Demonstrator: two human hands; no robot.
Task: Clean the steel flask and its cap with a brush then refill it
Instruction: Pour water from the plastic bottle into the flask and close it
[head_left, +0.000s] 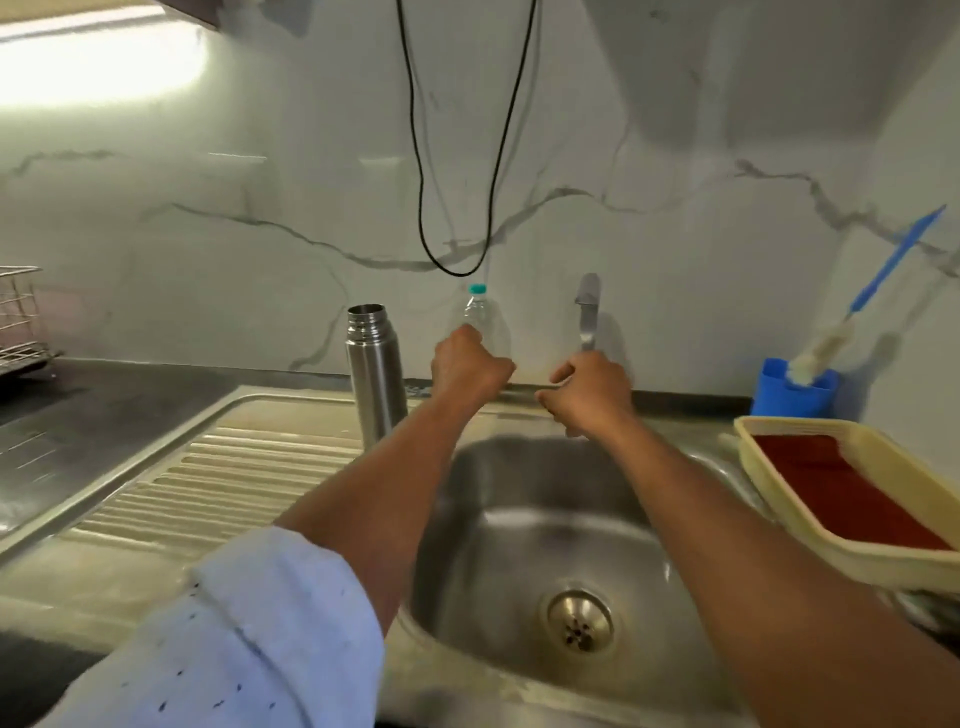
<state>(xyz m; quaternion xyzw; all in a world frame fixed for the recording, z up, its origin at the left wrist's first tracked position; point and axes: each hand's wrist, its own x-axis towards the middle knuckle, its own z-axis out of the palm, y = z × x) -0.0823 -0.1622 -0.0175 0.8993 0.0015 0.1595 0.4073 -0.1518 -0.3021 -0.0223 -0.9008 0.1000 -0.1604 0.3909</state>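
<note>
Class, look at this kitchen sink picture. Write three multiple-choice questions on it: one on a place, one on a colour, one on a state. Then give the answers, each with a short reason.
1. Where does the flask stand?
A. In the basin
B. On the drainboard, left of the basin
C. In the tray

2. What colour is the bottle cap?
A. Teal
B. Red
C. Black

3. How is the flask's mouth?
A. Capped
B. Open, no cap on
C. Plugged by the brush

Answers:
1 B: the flask stands upright on the drainboard, beside the sink.
2 A: the cap atop the clear bottle is teal.
3 B: the threaded neck is bare; the brush sits in the blue holder at right.
</note>
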